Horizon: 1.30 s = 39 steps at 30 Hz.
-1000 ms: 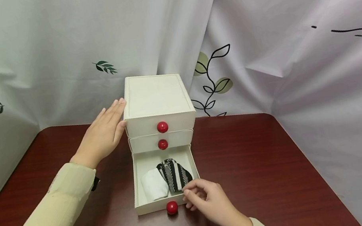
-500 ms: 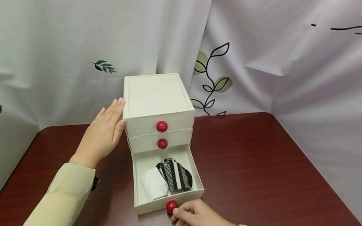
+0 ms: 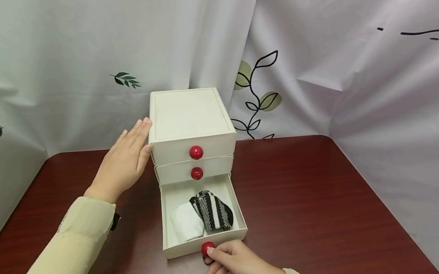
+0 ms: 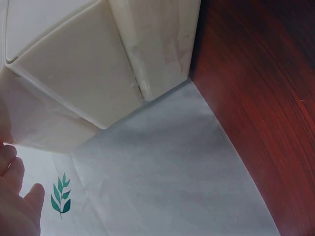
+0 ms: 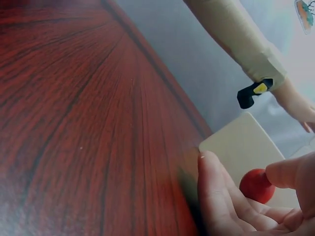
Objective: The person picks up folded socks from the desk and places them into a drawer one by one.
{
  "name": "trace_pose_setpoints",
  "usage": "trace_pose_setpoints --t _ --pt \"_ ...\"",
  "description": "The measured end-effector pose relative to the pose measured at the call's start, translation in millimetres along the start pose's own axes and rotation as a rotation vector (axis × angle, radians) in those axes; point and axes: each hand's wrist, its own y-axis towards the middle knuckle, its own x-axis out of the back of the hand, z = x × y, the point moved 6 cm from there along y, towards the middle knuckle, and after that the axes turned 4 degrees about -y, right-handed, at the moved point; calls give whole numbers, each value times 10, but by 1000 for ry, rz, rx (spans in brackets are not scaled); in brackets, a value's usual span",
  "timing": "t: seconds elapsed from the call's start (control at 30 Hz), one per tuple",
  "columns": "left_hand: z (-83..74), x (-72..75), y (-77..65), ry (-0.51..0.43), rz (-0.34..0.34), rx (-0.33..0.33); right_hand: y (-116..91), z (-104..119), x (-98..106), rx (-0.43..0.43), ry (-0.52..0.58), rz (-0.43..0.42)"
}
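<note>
A small white drawer cabinet point(image 3: 190, 112) stands on the table with its bottom drawer point(image 3: 164, 230) pulled out. Inside that drawer a folded white sock-like cloth point(image 3: 187, 222) lies beside a black-and-white striped sock point(image 3: 215, 212). My left hand point(image 3: 119, 167) rests with straight fingers against the cabinet's upper left side. At the front of the drawer, my right hand point(image 3: 241, 263) pinches the red knob point(image 3: 207, 248) between thumb and index finger. The right wrist view shows the thumb against the red ball point(image 5: 256, 186), the other fingers stretched out below it.
Two upper drawers with red knobs, the top knob point(image 3: 196, 152) and the middle knob point(image 3: 197, 173), are closed. The dark red wooden table point(image 3: 303, 210) spreads around the cabinet. White printed curtains point(image 3: 75, 45) hang close behind and on both sides.
My right hand has moved left and down from the striped sock at the drawer's right front corner to the bottom knob, which it now pinches. The left hand stays in place.
</note>
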Motion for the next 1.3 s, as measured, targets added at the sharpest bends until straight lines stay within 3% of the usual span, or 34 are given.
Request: trace_pose_setpoints --t 0.47,0.9,1.3 --pt "3 -3 10 2 6 7 219 110 124 51 -28 -99" --pt "11 -24 -7 6 -4 -4 479 177 172 100 -73 -139" --pt "29 -30 -6 6 -2 6 759 247 248 115 -38 -202"
